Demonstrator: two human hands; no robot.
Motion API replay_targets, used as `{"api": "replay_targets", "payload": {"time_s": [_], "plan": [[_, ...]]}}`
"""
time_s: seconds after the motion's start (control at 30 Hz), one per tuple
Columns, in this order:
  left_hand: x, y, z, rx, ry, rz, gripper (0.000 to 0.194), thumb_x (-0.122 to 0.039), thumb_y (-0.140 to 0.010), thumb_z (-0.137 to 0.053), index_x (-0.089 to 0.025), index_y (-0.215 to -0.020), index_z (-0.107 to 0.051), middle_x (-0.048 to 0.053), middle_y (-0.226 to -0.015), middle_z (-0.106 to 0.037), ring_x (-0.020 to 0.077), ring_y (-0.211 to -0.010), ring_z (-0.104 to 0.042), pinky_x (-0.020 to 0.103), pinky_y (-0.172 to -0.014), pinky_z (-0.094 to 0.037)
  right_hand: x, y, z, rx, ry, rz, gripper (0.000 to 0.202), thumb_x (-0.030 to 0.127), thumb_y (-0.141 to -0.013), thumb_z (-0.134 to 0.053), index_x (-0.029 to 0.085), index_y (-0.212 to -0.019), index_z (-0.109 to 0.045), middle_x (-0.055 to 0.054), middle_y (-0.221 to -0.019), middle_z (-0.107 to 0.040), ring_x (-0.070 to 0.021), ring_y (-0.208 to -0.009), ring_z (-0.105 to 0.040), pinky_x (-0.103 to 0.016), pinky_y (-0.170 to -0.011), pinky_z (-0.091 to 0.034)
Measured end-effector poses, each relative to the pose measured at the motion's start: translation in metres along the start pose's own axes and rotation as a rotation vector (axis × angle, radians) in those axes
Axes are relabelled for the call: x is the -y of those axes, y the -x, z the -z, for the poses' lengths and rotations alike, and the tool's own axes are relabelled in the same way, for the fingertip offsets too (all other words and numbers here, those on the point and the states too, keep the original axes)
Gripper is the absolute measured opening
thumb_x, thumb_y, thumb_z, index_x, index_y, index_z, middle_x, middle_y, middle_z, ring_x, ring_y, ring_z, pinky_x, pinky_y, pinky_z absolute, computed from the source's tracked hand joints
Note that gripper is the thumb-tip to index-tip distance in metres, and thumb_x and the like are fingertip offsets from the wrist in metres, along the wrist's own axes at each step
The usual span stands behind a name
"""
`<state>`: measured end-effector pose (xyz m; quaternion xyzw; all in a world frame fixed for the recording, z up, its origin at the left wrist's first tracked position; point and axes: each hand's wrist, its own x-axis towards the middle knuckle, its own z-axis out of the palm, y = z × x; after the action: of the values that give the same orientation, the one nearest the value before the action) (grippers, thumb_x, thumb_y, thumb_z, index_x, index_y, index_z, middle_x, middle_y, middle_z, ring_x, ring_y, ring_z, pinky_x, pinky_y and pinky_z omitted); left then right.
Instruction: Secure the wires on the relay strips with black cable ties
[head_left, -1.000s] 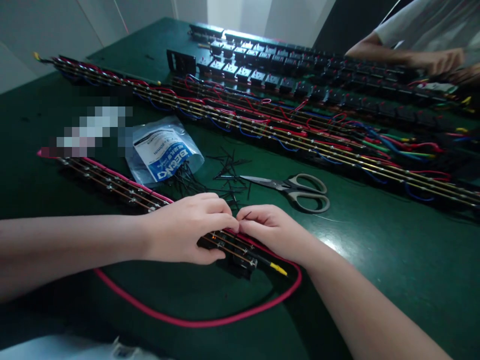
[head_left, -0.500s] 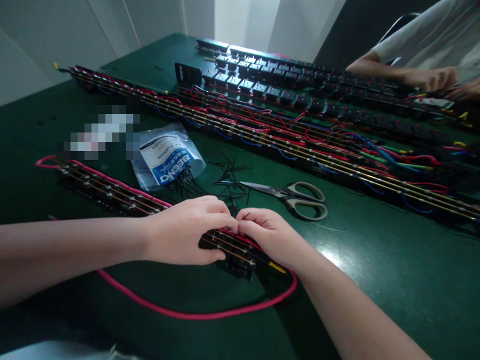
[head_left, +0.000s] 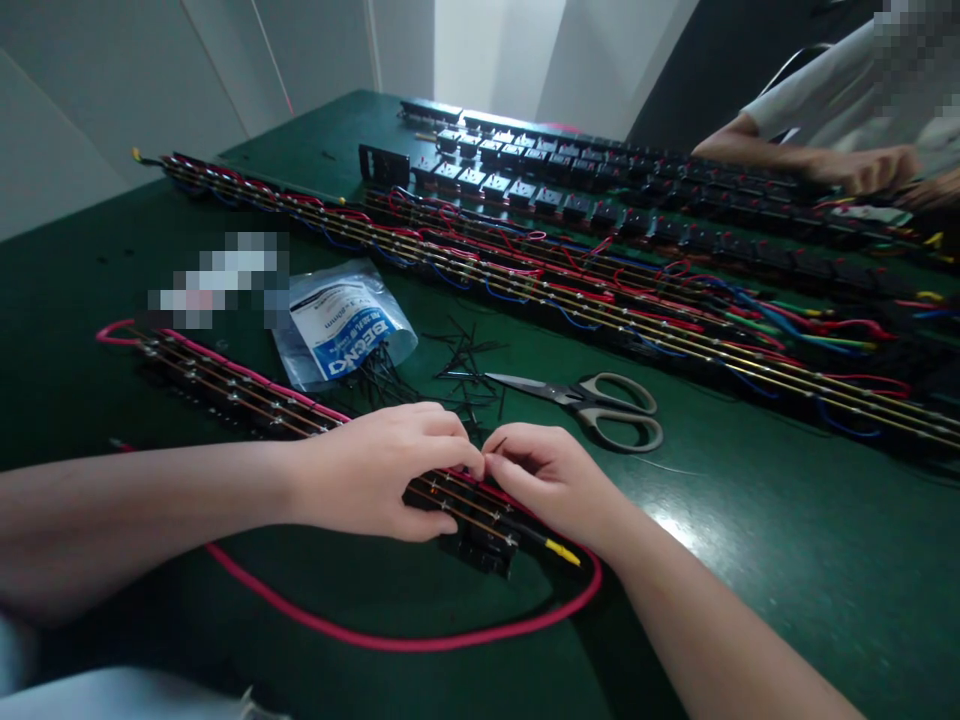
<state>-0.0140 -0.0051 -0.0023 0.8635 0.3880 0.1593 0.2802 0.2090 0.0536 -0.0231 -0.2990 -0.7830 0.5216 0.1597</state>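
Observation:
My left hand [head_left: 397, 470] lies across a black wired strip [head_left: 466, 500] with copper-coloured rods. Its thumb is on the near side and its fingers curl over the far side. A pink-red cable [head_left: 247, 372] runs along the strip's far edge and loops round below it on the table. Against that cable, the fingertips of my right hand [head_left: 551, 475] are closed in a pinch, meeting the left fingertips. A thin dark cable tie [head_left: 501, 446] pokes up from the right fingers; the rest of it is hidden. A yellow-tipped black lead [head_left: 562, 552] sticks out at the strip's right end.
Scissors [head_left: 592, 402] lie beyond my right hand, beside loose black cable ties [head_left: 469, 350] and their opened plastic bag [head_left: 341, 330]. Long wired strips [head_left: 525, 290] cross the green table [head_left: 750, 560] farther back. Another person's hands [head_left: 870, 168] work at the far right.
The view has shifted slightly, so everything sits a little lower and farther right. My hands keep nearly the same hold, and the yellow-tipped lead shows more clearly.

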Motion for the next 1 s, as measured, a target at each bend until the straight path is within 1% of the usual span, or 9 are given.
{"api": "replay_targets", "payload": {"time_s": [0.13, 0.2, 0.27, 0.4, 0.53, 0.63, 0.77, 0.87, 1.0], "plan": [[0.0004, -0.0012, 0.0002, 0.001, -0.017, -0.006, 0.032, -0.023, -0.080, -0.074, -0.021, -0.110, -0.062, 0.004, -0.108, -0.067, 0.0199, -0.100, -0.062, 0.031, -0.088, -0.050, 0.0001, 0.0013, 0.0002, 0.012, -0.026, -0.022, 0.017, 0.025, -0.090, -0.057, 0.018, -0.078, -0.067, 0.001, -0.069, -0.062, -0.0128, -0.062, -0.053, -0.026, -0.057, -0.040], [0.0006, -0.0010, -0.0006, -0.013, -0.036, -0.021, 0.029, -0.023, -0.081, -0.073, -0.021, -0.107, -0.062, 0.005, -0.108, -0.067, 0.0202, -0.099, -0.062, 0.032, -0.089, -0.050, -0.0006, 0.0014, -0.0001, 0.014, -0.040, -0.030, 0.017, 0.028, -0.089, -0.060, 0.018, -0.078, -0.067, 0.002, -0.067, -0.060, -0.0120, -0.060, -0.050, -0.025, -0.055, -0.039], [0.0008, -0.0002, -0.0016, -0.021, -0.058, -0.039, 0.029, -0.023, -0.082, -0.072, -0.020, -0.109, -0.062, 0.006, -0.109, -0.067, 0.0206, -0.100, -0.062, 0.033, -0.092, -0.050, -0.0015, 0.0012, -0.0006, 0.012, -0.050, -0.036, 0.016, 0.030, -0.088, -0.062, 0.018, -0.078, -0.066, 0.003, -0.065, -0.059, -0.0116, -0.059, -0.049, -0.025, -0.054, -0.039], [0.0013, 0.0018, -0.0028, -0.029, -0.106, -0.079, 0.035, -0.025, -0.085, -0.069, -0.018, -0.118, -0.062, 0.007, -0.112, -0.066, 0.0216, -0.103, -0.060, 0.035, -0.093, -0.050, -0.0029, 0.0004, -0.0014, 0.006, -0.059, -0.047, 0.018, 0.032, -0.089, -0.062, 0.018, -0.079, -0.066, 0.002, -0.067, -0.060, -0.0124, -0.061, -0.050, -0.025, -0.055, -0.039], [0.0019, 0.0025, -0.0032, -0.021, -0.201, -0.118, 0.032, -0.028, -0.090, -0.065, -0.020, -0.121, -0.064, 0.008, -0.112, -0.065, 0.0225, -0.103, -0.060, 0.036, -0.092, -0.050, -0.0019, -0.0008, -0.0011, -0.013, -0.057, -0.054, 0.022, 0.034, -0.091, -0.060, 0.018, -0.077, -0.065, 0.001, -0.070, -0.060, -0.0135, -0.064, -0.052, -0.026, -0.058, -0.041], [0.0020, 0.0025, -0.0038, -0.013, -0.245, -0.134, 0.032, -0.029, -0.092, -0.063, -0.022, -0.124, -0.064, 0.008, -0.113, -0.064, 0.0234, -0.104, -0.060, 0.038, -0.094, -0.050, -0.0004, -0.0010, -0.0011, -0.042, -0.054, -0.052, 0.020, 0.034, -0.092, -0.059, 0.018, -0.081, -0.065, 0.000, -0.075, -0.061, -0.0144, -0.069, -0.054, -0.027, -0.062, -0.044], [0.0012, 0.0027, -0.0045, -0.018, -0.246, -0.120, 0.034, -0.029, -0.091, -0.064, -0.019, -0.123, -0.063, 0.010, -0.115, -0.064, 0.0247, -0.105, -0.060, 0.040, -0.095, -0.051, 0.0006, 0.0002, -0.0016, -0.056, -0.060, -0.053, 0.018, 0.035, -0.092, -0.060, 0.019, -0.089, -0.066, -0.001, -0.081, -0.064, -0.0156, -0.074, -0.056, -0.027, -0.066, -0.046], [0.0008, 0.0027, -0.0040, -0.018, -0.234, -0.121, 0.034, -0.029, -0.091, -0.064, -0.018, -0.123, -0.064, 0.010, -0.114, -0.065, 0.0251, -0.105, -0.060, 0.040, -0.094, -0.051, 0.0008, 0.0006, -0.0017, -0.056, -0.060, -0.059, 0.020, 0.037, -0.093, -0.060, 0.019, -0.089, -0.066, 0.000, -0.079, -0.062, -0.0153, -0.072, -0.056, -0.027, -0.065, -0.046], [0.0024, 0.0025, -0.0033, -0.018, -0.210, -0.128, 0.031, -0.028, -0.091, -0.064, -0.019, -0.121, -0.065, 0.009, -0.114, -0.065, 0.0240, -0.105, -0.060, 0.039, -0.095, -0.051, 0.0006, -0.0005, -0.0011, -0.070, -0.038, -0.060, 0.021, 0.038, -0.093, -0.060, 0.019, -0.085, -0.066, 0.001, -0.075, -0.060, -0.0149, -0.071, -0.054, -0.027, -0.065, -0.044]]}}
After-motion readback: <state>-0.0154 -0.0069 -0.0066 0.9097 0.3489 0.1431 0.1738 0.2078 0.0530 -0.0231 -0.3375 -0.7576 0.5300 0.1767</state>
